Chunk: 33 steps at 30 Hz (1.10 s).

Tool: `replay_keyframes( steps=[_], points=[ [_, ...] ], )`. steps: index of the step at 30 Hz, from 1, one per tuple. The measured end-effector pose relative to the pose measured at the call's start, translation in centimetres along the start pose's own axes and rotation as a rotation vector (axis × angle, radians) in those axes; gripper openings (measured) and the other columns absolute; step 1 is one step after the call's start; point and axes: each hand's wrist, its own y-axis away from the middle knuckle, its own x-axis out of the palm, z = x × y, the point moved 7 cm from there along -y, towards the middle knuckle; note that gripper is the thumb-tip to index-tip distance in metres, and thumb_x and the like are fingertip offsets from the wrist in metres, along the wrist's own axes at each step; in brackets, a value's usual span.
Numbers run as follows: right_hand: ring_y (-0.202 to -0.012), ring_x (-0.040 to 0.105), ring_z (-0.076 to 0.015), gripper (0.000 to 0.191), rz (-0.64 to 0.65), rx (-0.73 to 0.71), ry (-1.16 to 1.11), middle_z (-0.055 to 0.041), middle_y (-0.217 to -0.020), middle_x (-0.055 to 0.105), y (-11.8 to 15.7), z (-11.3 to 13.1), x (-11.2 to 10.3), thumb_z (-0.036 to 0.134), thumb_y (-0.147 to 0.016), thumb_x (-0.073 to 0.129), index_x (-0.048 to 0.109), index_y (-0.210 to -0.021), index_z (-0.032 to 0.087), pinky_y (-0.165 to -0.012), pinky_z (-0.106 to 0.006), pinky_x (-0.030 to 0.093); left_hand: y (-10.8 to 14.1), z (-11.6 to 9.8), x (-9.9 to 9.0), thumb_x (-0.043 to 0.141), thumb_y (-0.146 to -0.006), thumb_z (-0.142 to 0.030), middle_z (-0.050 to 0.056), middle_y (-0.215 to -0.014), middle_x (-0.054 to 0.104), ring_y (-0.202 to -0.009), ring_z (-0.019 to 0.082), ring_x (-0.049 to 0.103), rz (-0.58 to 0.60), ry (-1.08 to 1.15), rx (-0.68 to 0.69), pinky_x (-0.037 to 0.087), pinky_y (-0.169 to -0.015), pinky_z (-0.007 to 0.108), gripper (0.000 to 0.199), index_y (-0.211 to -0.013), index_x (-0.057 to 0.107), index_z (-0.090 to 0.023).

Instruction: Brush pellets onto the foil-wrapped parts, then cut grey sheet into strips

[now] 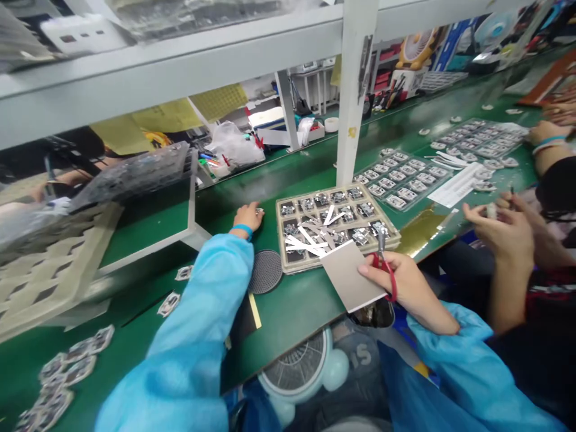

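Observation:
My right hand (402, 279) grips red-handled scissors (387, 282) with the blades pointing up and away. Its thumb also pins a grey rectangular sheet (348, 275) with a pale edge. Farther left, my left hand (247, 219) rests on the green bench with curled fingers; a small whitish bit shows at the fingertips, too small to name. Between the hands lies a clear compartment tray (284, 264) of small metal-looking assemblies. Cut white strips (310, 241) are strewn across it. Beside my left forearm is a dark round perforated disc (265, 272).
Plastic trays of white-framed parts (402, 177) sit to the right, near a co-worker's hands (504, 234). A white shelf post (353, 96) rises behind the tray. Loose parts (67, 366) lie at lower left. A fan (297, 366) is below the bench edge.

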Motion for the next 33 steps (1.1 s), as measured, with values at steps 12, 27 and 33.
replay_keyframes(
  steps=[12, 27, 33],
  points=[
    [-0.056, 0.048, -0.0117, 0.041, -0.086, -0.085, -0.079, 0.0015, -0.062, 0.059, -0.9, 1.7, 0.5, 0.050, -0.065, 0.087, 0.068, -0.076, 0.016, -0.052, -0.024, 0.036, 15.7, -2.1, -6.4, 0.058, -0.093, -0.047, 0.011, -0.141, 0.061, -0.135, 0.033, 0.050, -0.279, 0.204, 0.239, 0.036, -0.116, 0.049, 0.051, -0.136, 0.063, -0.021],
    [-0.062, 0.059, -0.0140, 0.046, -0.021, -0.285, 0.054, -0.0034, -0.072, 0.069, -5.0, 6.9, 2.8, 0.058, -0.069, 0.081, 0.072, -0.082, 0.014, -0.057, -0.026, 0.047, 17.0, -14.3, 1.3, 0.072, -0.080, -0.062, 0.004, -0.049, 0.064, -0.037, 0.009, 0.044, 0.349, 1.195, -0.010, 0.024, -0.039, 0.020, 0.049, -0.074, 0.061, -0.015],
    [-0.059, 0.066, -0.0169, 0.056, 0.286, -0.142, 0.175, -0.0083, -0.070, 0.072, -1.5, 5.1, 3.2, 0.070, -0.081, 0.066, 0.070, -0.080, 0.014, -0.058, -0.028, 0.053, 16.5, -12.9, 0.1, 0.070, -0.085, -0.056, 0.001, -0.055, 0.064, -0.046, 0.013, 0.060, 0.177, 1.215, 0.037, 0.039, -0.045, 0.020, 0.042, -0.084, 0.065, -0.015]
  ],
)
